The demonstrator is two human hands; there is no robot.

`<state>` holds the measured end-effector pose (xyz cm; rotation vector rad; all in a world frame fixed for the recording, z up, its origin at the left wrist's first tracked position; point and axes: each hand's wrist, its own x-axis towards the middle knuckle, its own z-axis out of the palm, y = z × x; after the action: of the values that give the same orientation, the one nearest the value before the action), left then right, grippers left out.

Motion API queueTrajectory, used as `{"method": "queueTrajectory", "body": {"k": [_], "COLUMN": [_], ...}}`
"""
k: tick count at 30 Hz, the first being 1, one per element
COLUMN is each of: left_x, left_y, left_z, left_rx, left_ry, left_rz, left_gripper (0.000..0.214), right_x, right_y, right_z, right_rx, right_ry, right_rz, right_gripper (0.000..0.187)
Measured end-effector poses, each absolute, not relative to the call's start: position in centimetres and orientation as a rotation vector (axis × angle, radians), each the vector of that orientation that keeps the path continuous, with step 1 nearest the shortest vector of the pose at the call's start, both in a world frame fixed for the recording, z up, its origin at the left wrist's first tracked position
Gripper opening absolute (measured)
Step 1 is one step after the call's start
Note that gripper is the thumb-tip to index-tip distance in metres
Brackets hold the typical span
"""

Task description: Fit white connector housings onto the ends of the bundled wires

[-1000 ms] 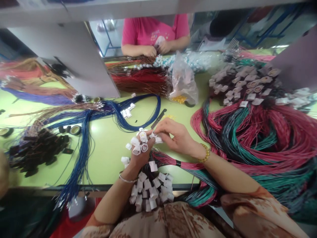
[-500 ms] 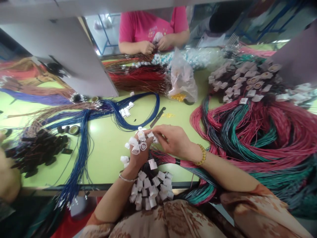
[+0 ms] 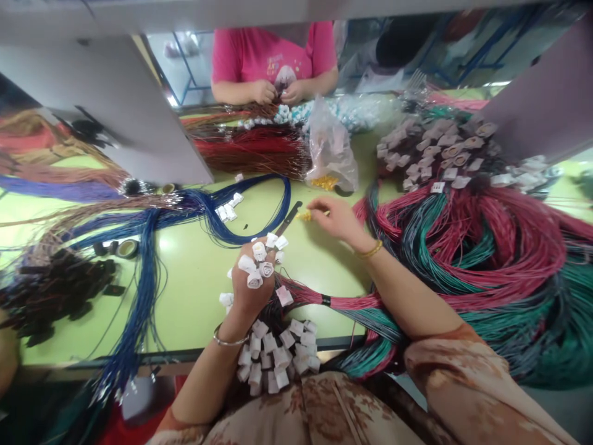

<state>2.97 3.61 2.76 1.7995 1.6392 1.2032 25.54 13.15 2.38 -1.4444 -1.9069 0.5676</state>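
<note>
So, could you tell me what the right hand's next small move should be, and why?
Probably pinch one of the small yellow pieces and bring it to the left hand: the right hand has its fingers at that scatter on the green table, while the left hand holds up a cluster of white connectors.
</note>
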Motion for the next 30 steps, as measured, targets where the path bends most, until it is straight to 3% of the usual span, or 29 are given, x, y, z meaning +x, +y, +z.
{"method": "queueTrajectory", "body": {"k": [4, 16, 19, 23, 30], "left_x": [3.0, 2.3, 2.5, 2.4, 2.3], "left_y": [3.3, 3.5, 3.4, 3.5, 3.8], "left_z": [2.6, 2.7, 2.8, 1.9, 1.6], "left_rx": [1.665, 1.504, 1.527, 1.408, 1.303], "left_ry": [1.544, 1.251, 1.262, 1.271, 1.237], "left_rz": [1.303, 1.115, 1.109, 1.144, 1.124], "left_gripper": [0.022, 0.021, 0.021, 0.022, 0.022], "right_x": [29.2, 29.1, 28.7, 26.7, 22.7], "right_y": [16.0, 16.1, 15.9, 14.4, 9.3], "right_z": [0.4, -0.8, -0.3, 1.5, 5.3], "right_rx": [-1.786, -1.699, -1.551, -1.199, -0.977], "right_ry": [-1.966, -2.036, -1.729, -1.405, -1.422], "right_rz": [0.571, 0.516, 0.733, 1.127, 1.434], "right_gripper": [0.021, 0.014, 0.009, 0.027, 0.025]}}
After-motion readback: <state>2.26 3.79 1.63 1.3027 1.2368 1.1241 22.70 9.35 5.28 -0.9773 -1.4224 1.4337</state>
